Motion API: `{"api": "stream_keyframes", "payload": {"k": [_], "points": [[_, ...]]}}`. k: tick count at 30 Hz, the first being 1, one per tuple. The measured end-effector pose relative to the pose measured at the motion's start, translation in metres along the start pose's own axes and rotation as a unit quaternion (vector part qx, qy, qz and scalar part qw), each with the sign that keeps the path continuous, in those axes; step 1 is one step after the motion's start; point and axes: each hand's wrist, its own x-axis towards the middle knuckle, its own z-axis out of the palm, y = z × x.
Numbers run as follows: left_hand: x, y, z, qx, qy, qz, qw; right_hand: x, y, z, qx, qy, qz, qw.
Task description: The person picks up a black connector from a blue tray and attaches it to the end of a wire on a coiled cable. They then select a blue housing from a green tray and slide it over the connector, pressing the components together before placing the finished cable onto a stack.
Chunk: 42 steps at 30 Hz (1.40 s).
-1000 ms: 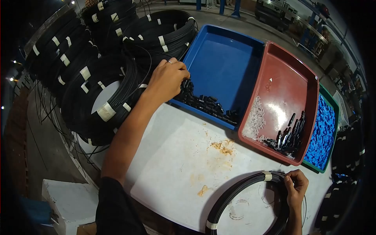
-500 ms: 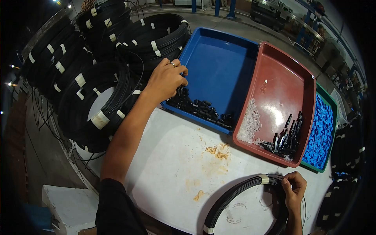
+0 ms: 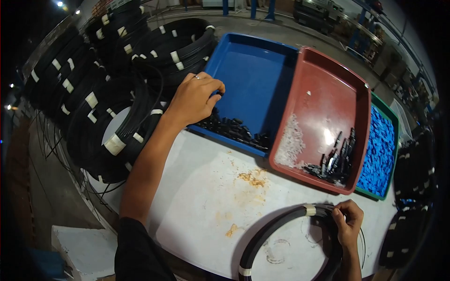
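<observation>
Over the left side of the blue tray (image 3: pixel 253 70), my left hand (image 3: pixel 197 98) pinches a small black piece between thumb and fingertips. Black pieces (image 3: pixel 234 131) lie heaped along the tray's near edge below it. At the lower right, my right hand (image 3: pixel 348 222) has thumb and fingers closed on the top of a black cable coil (image 3: pixel 276 227). White tape (image 3: pixel 310 210) wraps the coil just left of that hand. The coil lies on the white table (image 3: pixel 187 206).
A red tray (image 3: pixel 328 84) holds clear bits and black pieces. Beyond it, a green tray (image 3: pixel 396 145) holds blue pieces (image 3: pixel 377 154). Stacked black coils (image 3: pixel 112 112) crowd the left, and more coils (image 3: pixel 412 187) stand at the far right. A white box (image 3: pixel 84 248) is at the lower left.
My left hand has lifted slightly from the black pieces, and a small black piece now shows at its fingertips. The view has shifted a little; my right hand remains at the coil.
</observation>
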Motion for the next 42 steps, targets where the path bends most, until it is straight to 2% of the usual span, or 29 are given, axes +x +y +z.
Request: {"api": "stream_keyframes", "payload": {"k": [2,4,8,10,12,13,14,16,18,20,21,23,26,28,29,30,31,34,36,42], "points": [[0.005,0.028,-0.006,-0.033,0.009,0.019,0.999,0.0,-0.006,0.001,-0.041,0.002,-0.045,0.998],[0.01,0.062,-0.008,-0.153,0.017,0.009,0.988,0.002,-0.015,-0.001,-0.084,-0.02,-0.055,0.995],[0.017,0.119,0.012,-0.157,0.041,0.077,0.984,0.002,-0.015,0.001,-0.03,-0.001,-0.069,0.997],[0.016,0.138,0.032,-0.221,0.044,0.066,0.972,0.003,-0.018,-0.005,-0.031,-0.034,-0.077,0.996],[0.006,0.17,0.042,-0.299,-0.004,-0.005,0.954,0.004,-0.02,-0.01,-0.047,-0.043,-0.07,0.996],[0.002,0.191,0.039,-0.282,-0.012,-0.001,0.959,0.004,-0.021,-0.012,-0.039,-0.035,-0.06,0.997],[0.001,0.204,0.049,-0.303,0.047,0.084,0.948,0.004,-0.021,-0.014,-0.029,-0.027,-0.048,0.998],[-0.001,0.233,0.057,-0.34,0.037,0.139,0.929,0.008,-0.014,-0.016,0.066,-0.019,0.002,0.998],[0.0,0.26,0.058,-0.367,-0.044,0.112,0.922,0.015,0.004,-0.01,0.137,0.035,-0.02,0.99],[0.004,0.278,0.057,-0.386,-0.101,0.068,0.914,0.018,0.01,-0.005,0.167,0.073,-0.005,0.983],[0.005,0.284,0.058,-0.387,-0.103,0.07,0.914,0.016,0.008,-0.005,0.151,0.095,-0.003,0.984],[0.003,0.294,0.061,-0.459,-0.11,-0.025,0.881,0.012,0.004,-0.01,0.111,0.102,-0.02,0.988],[-0.007,0.291,0.069,-0.476,-0.086,0.002,0.875,0.009,0.009,-0.013,0.044,0.126,-0.061,0.989],[-0.014,0.29,0.072,-0.501,-0.09,-0.01,0.861,0.005,0.013,-0.013,-0.003,0.128,-0.133,0.983],[-0.016,0.288,0.07,-0.467,-0.1,0.008,0.878,0.003,0.014,-0.011,0.002,0.132,-0.14,0.981],[-0.017,0.287,0.07,-0.433,-0.108,0.026,0.895,0.001,0.015,-0.012,0.001,0.131,-0.136,0.982],[-0.018,0.285,0.073,-0.439,-0.072,0.045,0.894,0.0,0.015,-0.013,-0.011,0.124,-0.145,0.982],[-0.021,0.283,0.078,-0.456,-0.041,0.032,0.888,0.001,0.008,-0.014,-0.02,0.114,-0.158,0.981],[-0.021,0.28,0.079,-0.445,-0.04,0.048,0.893,0.004,0.003,-0.017,0.018,0.107,-0.135,0.985],[-0.021,0.282,0.076,-0.445,-0.036,0.065,0.893,-0.001,0.004,-0.011,0.002,0.099,-0.146,0.984]]}}
